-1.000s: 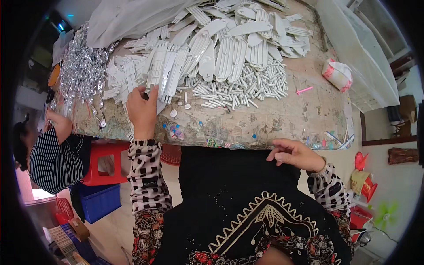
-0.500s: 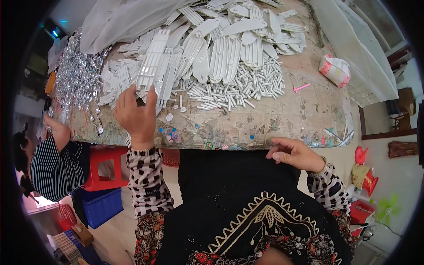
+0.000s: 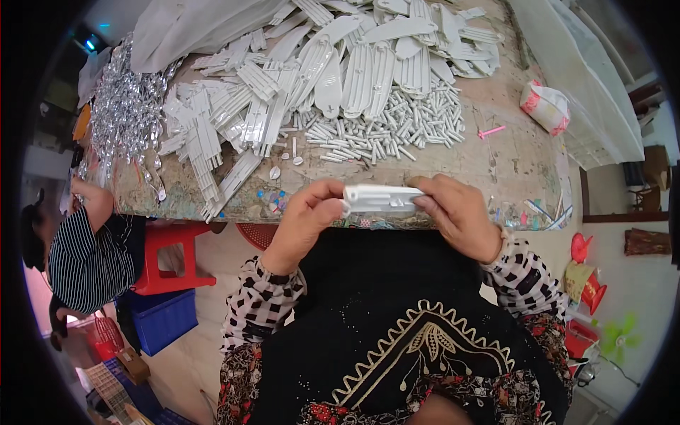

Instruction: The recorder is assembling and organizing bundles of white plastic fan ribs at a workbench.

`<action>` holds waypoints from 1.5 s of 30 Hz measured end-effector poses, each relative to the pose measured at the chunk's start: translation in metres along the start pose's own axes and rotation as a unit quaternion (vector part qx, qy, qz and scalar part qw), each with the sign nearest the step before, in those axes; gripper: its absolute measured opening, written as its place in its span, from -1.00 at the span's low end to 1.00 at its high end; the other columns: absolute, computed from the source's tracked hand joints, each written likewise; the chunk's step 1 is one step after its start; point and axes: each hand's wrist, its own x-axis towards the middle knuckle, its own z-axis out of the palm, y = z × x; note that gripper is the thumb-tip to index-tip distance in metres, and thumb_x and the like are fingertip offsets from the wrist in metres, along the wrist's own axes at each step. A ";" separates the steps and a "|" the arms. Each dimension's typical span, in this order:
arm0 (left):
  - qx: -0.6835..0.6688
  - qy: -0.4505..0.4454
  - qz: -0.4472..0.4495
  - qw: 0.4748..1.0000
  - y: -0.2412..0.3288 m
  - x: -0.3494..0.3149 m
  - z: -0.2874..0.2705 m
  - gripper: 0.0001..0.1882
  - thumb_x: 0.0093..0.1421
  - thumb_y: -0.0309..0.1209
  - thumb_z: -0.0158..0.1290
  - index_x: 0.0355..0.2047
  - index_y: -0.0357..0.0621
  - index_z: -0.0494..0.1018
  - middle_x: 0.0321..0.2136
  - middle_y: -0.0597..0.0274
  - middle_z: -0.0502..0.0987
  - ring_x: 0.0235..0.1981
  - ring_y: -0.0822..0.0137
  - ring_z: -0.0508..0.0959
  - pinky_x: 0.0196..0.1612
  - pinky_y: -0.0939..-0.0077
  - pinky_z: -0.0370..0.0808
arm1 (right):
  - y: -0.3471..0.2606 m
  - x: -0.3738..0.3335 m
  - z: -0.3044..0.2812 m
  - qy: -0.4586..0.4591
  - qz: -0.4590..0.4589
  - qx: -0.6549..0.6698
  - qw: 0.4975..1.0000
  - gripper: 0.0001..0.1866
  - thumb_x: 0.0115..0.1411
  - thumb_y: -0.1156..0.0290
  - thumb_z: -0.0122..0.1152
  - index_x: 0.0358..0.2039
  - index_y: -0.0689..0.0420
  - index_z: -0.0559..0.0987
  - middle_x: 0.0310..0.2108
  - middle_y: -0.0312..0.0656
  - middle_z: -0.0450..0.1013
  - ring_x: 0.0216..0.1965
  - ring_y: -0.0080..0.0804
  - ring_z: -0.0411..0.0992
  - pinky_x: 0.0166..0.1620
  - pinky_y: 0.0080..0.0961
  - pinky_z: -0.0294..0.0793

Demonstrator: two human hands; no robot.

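Note:
A long white plastic part (image 3: 382, 199) is held level above the table's near edge, between my two hands. The fingers and thumb of my left hand (image 3: 306, 221) close on its left end. My right hand (image 3: 459, 216) pinches its right end between thumb and fingers. Beyond them lies a pile of short white plastic pegs (image 3: 397, 127). Larger rounded white plastic panels (image 3: 368, 78) are heaped behind the pegs. Flat slatted white pieces (image 3: 202, 134) lie to the left, some reaching the near edge.
Silver shiny strands (image 3: 131, 106) are piled at the table's left. A pink-and-white roll (image 3: 545, 108) and a small pink plastic piece (image 3: 491, 132) lie on the right, near a bag-covered crate (image 3: 595, 106). Another person in a striped top (image 3: 88, 258) sits at the left by a red stool (image 3: 170, 258).
My left hand has come back from the slatted pieces toward my body, bringing a white plastic part. My right hand has moved up and taken hold of its other end.

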 end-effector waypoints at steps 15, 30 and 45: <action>-0.435 0.121 0.273 0.850 -0.010 -0.015 -0.037 -0.35 0.27 0.04 -0.05 0.14 -0.23 0.22 -0.31 0.10 0.49 -0.32 0.21 0.51 -0.09 0.15 0.46 | 0.013 0.041 0.095 -0.078 0.074 0.273 0.956 -0.73 0.31 0.28 0.05 -0.14 0.23 0.48 -0.34 -0.20 0.47 -0.30 -0.33 0.45 -0.21 -0.48 0.44; -0.348 0.191 0.040 0.917 -0.040 -0.029 -0.051 -0.42 0.36 -0.02 -0.22 0.13 -0.29 0.24 -0.31 0.04 0.54 -0.54 0.40 0.44 -0.50 0.59 0.38 | 0.020 0.127 0.160 0.007 -0.152 -0.209 0.966 -0.85 -0.03 0.41 0.09 -0.39 0.10 0.53 -0.39 -0.19 0.36 -0.26 -0.24 0.37 -0.17 -0.33 0.37; -0.368 0.129 -0.005 0.921 -0.046 -0.011 -0.058 -0.39 0.37 0.04 -0.28 0.16 -0.24 0.23 -0.40 0.03 0.52 -0.57 0.37 0.46 -0.50 0.56 0.41 | 0.039 0.156 0.109 0.122 -0.115 -0.256 0.952 -0.75 -0.04 0.44 0.19 -0.27 0.10 0.53 -0.36 -0.15 0.32 -0.29 -0.18 0.34 -0.23 -0.28 0.35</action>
